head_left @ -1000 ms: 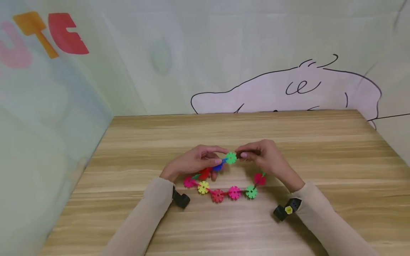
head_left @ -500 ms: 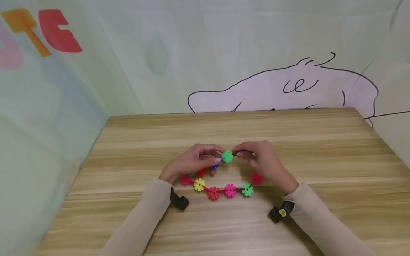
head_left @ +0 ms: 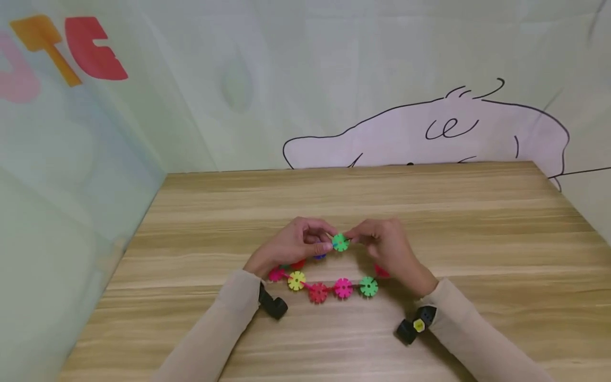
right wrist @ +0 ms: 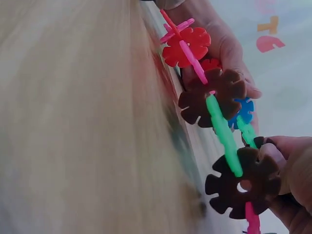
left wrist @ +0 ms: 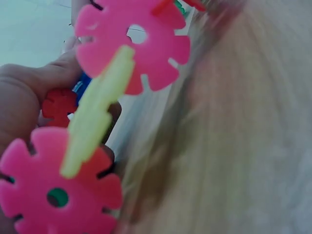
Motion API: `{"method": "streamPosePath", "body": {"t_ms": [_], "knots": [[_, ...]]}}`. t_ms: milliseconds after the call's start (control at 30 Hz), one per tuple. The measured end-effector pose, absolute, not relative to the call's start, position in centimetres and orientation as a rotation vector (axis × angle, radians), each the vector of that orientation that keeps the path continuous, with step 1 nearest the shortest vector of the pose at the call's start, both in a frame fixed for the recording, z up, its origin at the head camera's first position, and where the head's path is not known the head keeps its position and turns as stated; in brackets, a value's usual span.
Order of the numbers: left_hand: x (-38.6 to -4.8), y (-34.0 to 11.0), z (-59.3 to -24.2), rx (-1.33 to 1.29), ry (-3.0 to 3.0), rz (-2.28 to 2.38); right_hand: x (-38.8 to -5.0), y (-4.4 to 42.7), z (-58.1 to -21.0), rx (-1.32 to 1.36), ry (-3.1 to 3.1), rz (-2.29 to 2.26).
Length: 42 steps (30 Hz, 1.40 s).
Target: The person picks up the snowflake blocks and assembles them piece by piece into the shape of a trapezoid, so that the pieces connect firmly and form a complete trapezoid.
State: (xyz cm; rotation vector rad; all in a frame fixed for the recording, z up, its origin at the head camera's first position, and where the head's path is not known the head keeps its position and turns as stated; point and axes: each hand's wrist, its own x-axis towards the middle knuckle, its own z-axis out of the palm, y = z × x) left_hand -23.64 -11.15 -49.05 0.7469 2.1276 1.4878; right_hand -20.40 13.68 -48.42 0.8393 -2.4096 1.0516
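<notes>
A chain of notched plastic snowflake discs hangs in a loop between the two hands in the head view. My left hand [head_left: 296, 241] pinches the chain at a blue disc beside a green snowflake disc [head_left: 340, 242]. On the green disc's other side, my right hand [head_left: 389, 249] pinches a small dark brown disc [right wrist: 258, 142] between thumb and finger. Below hang a yellow disc [head_left: 296, 280], a red disc [head_left: 318, 292], a pink disc [head_left: 343, 288] and another green disc [head_left: 368, 286]. Large brown discs [right wrist: 243, 184] show close up in the right wrist view. Fingers partly cover the joints.
A wood-grain table [head_left: 229, 196] lies under the hands. Behind it stands a pale wall cloth [head_left: 334, 69] with a cartoon drawing and coloured letters [head_left: 95, 48]. Black wrist cameras [head_left: 274, 306] sit at both cuffs.
Both hands have come slightly lower and the right hand has moved left, closer to the left hand. The green disc has dropped a little between them. The head view has shifted slightly.
</notes>
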Motion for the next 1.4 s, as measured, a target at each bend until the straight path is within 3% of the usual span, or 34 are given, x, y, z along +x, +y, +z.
{"method": "streamPosePath", "body": {"t_ms": [267,567,800,967,1400], "knots": [[-23.6,-10.9,-48.9,0.729,2.100,1.508,-20.6,14.8,-47.1,0.805,-2.568,1.181],[-23.6,-10.7,-48.9,0.710,2.112,1.499,-21.1,19.8,-45.3,0.480,-2.885,1.040],[-23.7,-10.9,-48.9,0.727,2.114,1.488,-20.3,22.1,-45.5,0.577,-3.093,0.974],[-23.7,-11.0,-48.9,0.734,2.132,1.479,-19.8,22.3,-45.8,0.661,-3.094,1.095],[-22.9,-9.8,-48.9,0.840,2.114,1.421,-19.8,19.8,-45.6,0.407,-2.875,1.485]]}}
